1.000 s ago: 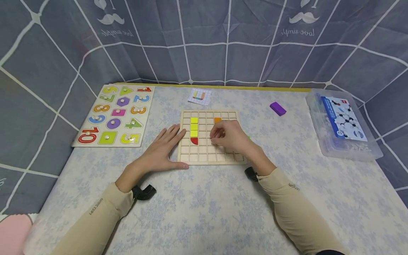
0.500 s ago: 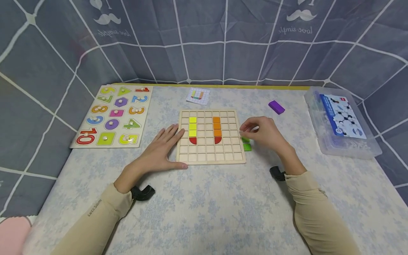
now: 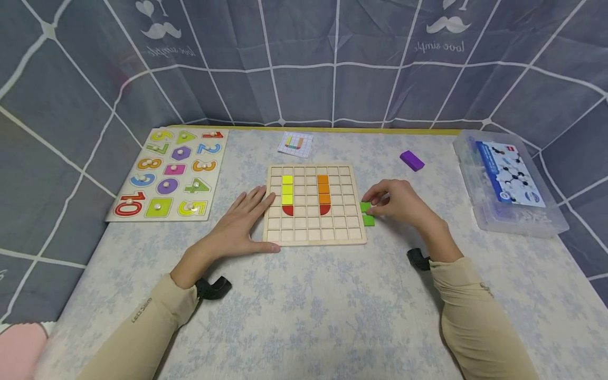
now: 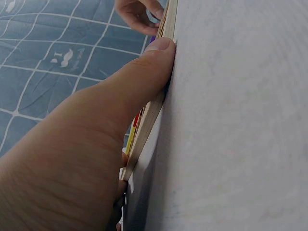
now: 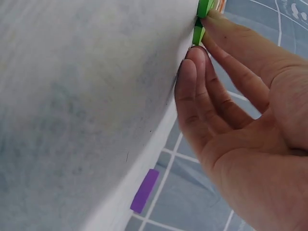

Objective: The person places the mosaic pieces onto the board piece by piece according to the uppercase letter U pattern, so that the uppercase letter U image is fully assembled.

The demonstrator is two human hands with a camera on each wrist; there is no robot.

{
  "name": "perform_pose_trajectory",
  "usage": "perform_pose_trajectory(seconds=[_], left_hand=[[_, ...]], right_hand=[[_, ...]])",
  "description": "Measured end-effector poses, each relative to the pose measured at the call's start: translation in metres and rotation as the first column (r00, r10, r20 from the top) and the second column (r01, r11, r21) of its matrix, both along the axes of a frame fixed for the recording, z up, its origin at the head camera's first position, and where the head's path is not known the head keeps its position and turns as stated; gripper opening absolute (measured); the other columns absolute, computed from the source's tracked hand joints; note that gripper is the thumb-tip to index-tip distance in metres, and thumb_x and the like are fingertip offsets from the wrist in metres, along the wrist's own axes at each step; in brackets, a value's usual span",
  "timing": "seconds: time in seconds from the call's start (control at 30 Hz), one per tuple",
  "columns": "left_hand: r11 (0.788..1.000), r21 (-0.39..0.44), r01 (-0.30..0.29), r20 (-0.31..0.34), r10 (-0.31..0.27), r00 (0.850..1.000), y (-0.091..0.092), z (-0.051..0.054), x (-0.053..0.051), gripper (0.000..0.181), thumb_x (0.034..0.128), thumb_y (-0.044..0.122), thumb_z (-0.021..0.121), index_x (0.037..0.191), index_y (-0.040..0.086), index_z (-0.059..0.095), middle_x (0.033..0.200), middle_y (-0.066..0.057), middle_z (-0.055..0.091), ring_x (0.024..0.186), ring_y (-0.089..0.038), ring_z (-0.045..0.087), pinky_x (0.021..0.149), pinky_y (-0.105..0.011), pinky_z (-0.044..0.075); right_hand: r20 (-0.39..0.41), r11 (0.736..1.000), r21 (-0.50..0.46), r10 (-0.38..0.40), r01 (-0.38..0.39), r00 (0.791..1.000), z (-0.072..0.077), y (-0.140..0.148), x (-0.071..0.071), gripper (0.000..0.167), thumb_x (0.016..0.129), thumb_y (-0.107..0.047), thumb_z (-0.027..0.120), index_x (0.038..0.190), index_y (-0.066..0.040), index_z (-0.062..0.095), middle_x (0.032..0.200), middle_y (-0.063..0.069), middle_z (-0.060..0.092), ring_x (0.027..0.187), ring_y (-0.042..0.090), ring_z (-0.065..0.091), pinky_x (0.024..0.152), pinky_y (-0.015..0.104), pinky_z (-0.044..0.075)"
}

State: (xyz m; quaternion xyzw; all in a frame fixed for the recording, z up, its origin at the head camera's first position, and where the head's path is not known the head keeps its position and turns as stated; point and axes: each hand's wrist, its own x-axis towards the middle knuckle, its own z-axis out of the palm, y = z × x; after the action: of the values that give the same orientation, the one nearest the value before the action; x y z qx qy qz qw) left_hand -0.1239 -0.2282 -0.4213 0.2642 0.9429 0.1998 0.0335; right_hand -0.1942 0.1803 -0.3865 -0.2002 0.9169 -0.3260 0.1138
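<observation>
The wooden grid board (image 3: 309,227) lies flat on the table with a column of yellow squares (image 3: 287,190) above a red rounded piece (image 3: 287,210), and an orange column (image 3: 323,189) above another red piece (image 3: 325,210). My left hand (image 3: 237,227) rests along the board's left edge, fingers spread; its thumb touches the front edge in the left wrist view. Just right of the board, the fingers of my right hand (image 3: 401,203) are at two green pieces (image 3: 369,220). In the right wrist view, thumb and index finger touch the green pieces (image 5: 198,33); whether they grip one, I cannot tell.
A number puzzle board (image 3: 166,174) lies at the left. Behind the grid board is a pattern card (image 3: 295,144). A purple block (image 3: 411,160) lies at the back right, and a clear plastic box (image 3: 518,184) stands farther right. A curtain (image 3: 304,95) hangs behind the table.
My right hand has moved right from over the grid to the green pieces, uncovering the orange column and the second red piece. My left hand stays at the board.
</observation>
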Motion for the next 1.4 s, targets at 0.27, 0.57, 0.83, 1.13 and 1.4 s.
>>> perform_pose_trajectory(seconds=[0.27, 0.57, 0.83, 1.13, 1.4], left_hand=[[1.0, 0.0, -0.001, 0.003, 0.001, 1.0, 0.0, 0.0, 0.0, 0.123, 0.0785, 0.066, 0.082, 0.17, 0.011, 0.02, 0.177, -0.016, 0.011, 0.165, -0.034, 0.007, 0.135, -0.052, 0.004], [1.0, -0.001, -0.002, 0.008, 0.002, 1.0, -0.001, 0.001, 0.001, 0.124, 0.0787, 0.066, 0.082, 0.17, 0.011, 0.019, 0.177, -0.016, 0.01, 0.165, -0.034, 0.007, 0.135, -0.052, 0.004], [1.0, -0.004, -0.005, 0.013, 0.005, 1.0, -0.002, 0.002, 0.0, 0.124, 0.0788, 0.066, 0.082, 0.171, 0.013, 0.017, 0.178, -0.015, 0.009, 0.166, -0.032, 0.006, 0.135, -0.05, 0.003], [1.0, -0.002, 0.0, 0.009, 0.0, 1.0, -0.001, 0.002, 0.0, 0.124, 0.0783, 0.065, 0.083, 0.17, 0.013, 0.018, 0.178, -0.015, 0.009, 0.166, -0.032, 0.006, 0.135, -0.051, 0.002], [1.0, -0.012, 0.003, 0.002, -0.003, 1.0, 0.0, 0.0, -0.001, 0.125, 0.0781, 0.066, 0.082, 0.17, 0.013, 0.018, 0.178, -0.015, 0.01, 0.166, -0.032, 0.006, 0.135, -0.051, 0.003]], right_hand=[[-0.07, 0.996, 0.05, 0.072, -0.069, 0.995, 0.001, 0.0, -0.003, 0.024, 0.086, -0.005, 0.086, 0.109, -0.004, 0.08, 0.098, 0.012, 0.075, 0.092, 0.028, 0.072, 0.084, 0.045, 0.061], [-0.167, 0.997, 0.04, 0.079, -0.073, 0.983, 0.004, -0.007, -0.006, 0.009, 0.087, -0.003, 0.082, 0.096, -0.005, 0.08, 0.09, 0.008, 0.074, 0.085, 0.023, 0.069, 0.081, 0.044, 0.062], [-0.142, 0.998, 0.052, 0.035, -0.028, 0.989, 0.008, -0.01, -0.009, 0.01, 0.088, -0.003, 0.083, 0.097, -0.005, 0.078, 0.094, 0.01, 0.075, 0.09, 0.026, 0.069, 0.084, 0.046, 0.06], [-0.108, 0.996, 0.092, 0.03, -0.02, 0.994, 0.007, 0.001, -0.01, 0.023, 0.089, -0.003, 0.082, 0.112, 0.0, 0.078, 0.109, 0.017, 0.075, 0.099, 0.033, 0.069, 0.09, 0.052, 0.059], [-0.173, 0.994, 0.102, 0.067, -0.05, 0.983, 0.006, 0.002, -0.014, 0.02, 0.086, -0.007, 0.087, 0.103, -0.002, 0.078, 0.094, 0.011, 0.074, 0.086, 0.026, 0.069, 0.079, 0.044, 0.059]])
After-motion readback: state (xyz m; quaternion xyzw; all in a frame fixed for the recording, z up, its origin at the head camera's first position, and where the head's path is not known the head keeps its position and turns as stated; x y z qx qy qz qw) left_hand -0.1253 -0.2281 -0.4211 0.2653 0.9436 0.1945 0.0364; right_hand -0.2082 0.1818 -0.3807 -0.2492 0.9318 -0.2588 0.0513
